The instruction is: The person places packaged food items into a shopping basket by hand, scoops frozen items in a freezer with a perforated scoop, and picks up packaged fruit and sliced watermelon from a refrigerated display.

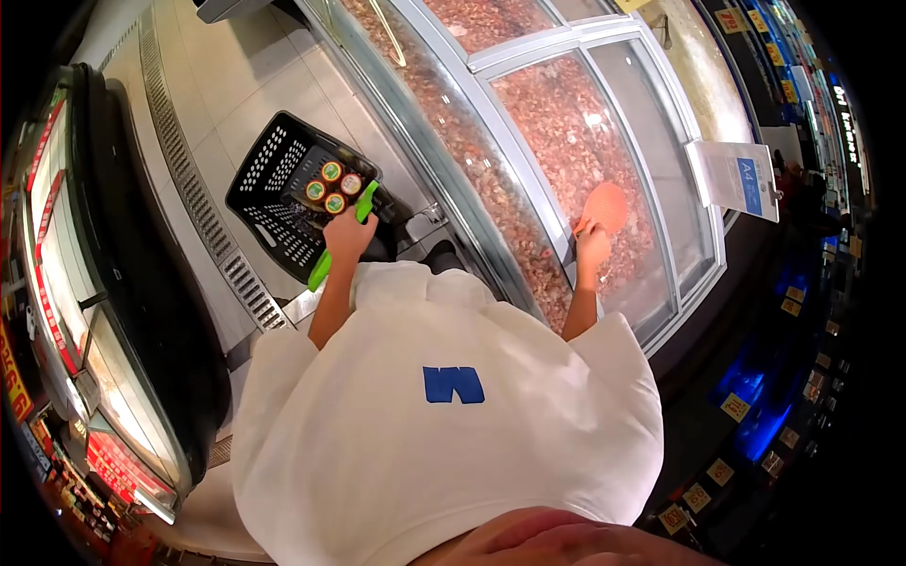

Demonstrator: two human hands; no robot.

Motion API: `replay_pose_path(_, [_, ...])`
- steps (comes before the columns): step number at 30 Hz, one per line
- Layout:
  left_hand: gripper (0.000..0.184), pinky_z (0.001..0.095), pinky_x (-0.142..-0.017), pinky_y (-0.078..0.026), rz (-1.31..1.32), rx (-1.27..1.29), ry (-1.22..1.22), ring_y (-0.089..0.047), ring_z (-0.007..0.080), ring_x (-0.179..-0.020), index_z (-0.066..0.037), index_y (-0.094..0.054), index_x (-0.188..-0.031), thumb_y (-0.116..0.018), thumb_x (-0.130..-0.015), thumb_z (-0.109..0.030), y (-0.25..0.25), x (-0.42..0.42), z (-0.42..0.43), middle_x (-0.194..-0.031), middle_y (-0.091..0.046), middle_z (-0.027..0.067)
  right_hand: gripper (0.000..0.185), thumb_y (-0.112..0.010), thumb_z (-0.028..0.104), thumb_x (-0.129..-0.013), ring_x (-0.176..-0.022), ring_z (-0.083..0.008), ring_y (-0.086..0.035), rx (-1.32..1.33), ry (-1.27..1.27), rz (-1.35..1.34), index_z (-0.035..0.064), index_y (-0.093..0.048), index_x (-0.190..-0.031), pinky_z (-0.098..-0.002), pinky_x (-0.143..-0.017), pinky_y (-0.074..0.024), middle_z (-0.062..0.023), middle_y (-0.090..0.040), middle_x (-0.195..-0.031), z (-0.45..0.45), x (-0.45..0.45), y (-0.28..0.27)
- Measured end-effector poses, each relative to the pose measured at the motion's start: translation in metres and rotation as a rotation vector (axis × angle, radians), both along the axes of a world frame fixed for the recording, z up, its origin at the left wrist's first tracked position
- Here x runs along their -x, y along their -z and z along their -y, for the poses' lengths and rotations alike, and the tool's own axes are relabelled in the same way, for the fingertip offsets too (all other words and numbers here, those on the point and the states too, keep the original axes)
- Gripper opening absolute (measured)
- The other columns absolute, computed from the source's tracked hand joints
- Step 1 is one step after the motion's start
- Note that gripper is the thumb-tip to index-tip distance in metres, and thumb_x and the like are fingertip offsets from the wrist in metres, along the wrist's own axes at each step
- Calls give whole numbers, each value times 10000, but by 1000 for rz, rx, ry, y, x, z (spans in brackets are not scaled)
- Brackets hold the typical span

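My left hand [349, 237] is closed around the bright green handle [321, 271] of a black shopping basket [269, 226]. Several round-lidded tubs [334, 203] stand together inside the basket. On the other side, my right hand [593, 247] grips a flat, round orange scoop [605, 208] by its short handle. The scoop is over pinkish frozen food [557, 113], which looks like shrimp, in a chest freezer [528, 203]. Whether the scoop touches the food cannot be made out.
White frames [604, 38] divide the freezer's glass top. An A4 sign holder [741, 179] sits at its far edge. A floor drain grating [193, 179] runs past the basket. Another display case [104, 311] stands at left, and shelves with price tags [736, 406] at right.
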State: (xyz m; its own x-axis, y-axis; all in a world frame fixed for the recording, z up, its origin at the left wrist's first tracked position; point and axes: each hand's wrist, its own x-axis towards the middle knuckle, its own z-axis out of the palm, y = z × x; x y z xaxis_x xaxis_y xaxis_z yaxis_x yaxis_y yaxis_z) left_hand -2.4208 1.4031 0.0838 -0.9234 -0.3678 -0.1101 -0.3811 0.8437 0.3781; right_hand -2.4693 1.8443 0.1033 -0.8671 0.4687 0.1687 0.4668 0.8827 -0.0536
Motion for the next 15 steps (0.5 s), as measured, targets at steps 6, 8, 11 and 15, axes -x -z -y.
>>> replay_pose_path(6, [374, 431, -560, -457, 25, -168, 85, -572, 350, -594, -19, -587, -709, -578, -662, -390, 8, 15, 30, -611, -574, 190, 194, -512, 226, -747, -632, -336, -570, -67, 255, -120, 54, -588, -699, -431, -568, -441, -152, -586, -716, 10, 3, 14])
replay_pose_path(8, [372, 425, -551, -462, 10, -178, 110, -573, 348, -580, -18, -594, -707, -578, -659, -387, 13, 28, 46, -609, -575, 193, 169, -532, 216, -719, -677, -331, -556, -51, 373, -142, 56, -584, -700, -428, -624, -432, -145, -589, -716, 8, 6, 22])
replay_pose_path(11, [364, 433, -569, -451, 21, -216, 121, -568, 354, -607, -19, -592, -726, -580, -667, -378, 12, 44, 70, -631, -577, 191, 160, -551, 209, -705, -725, -326, -538, -106, 343, -167, 52, -582, -704, -415, -677, -422, -137, -594, -734, 14, 5, 24])
replay_pose_path(15, [366, 427, -557, -456, 23, -162, 133, -570, 347, -589, -21, -597, -717, -570, -670, -384, 9, 61, 117, -615, -576, 186, 182, -568, 204, -691, -758, -323, -531, -298, 312, -150, 32, -584, -752, -399, -686, -424, -140, -577, -816, 27, 16, 35])
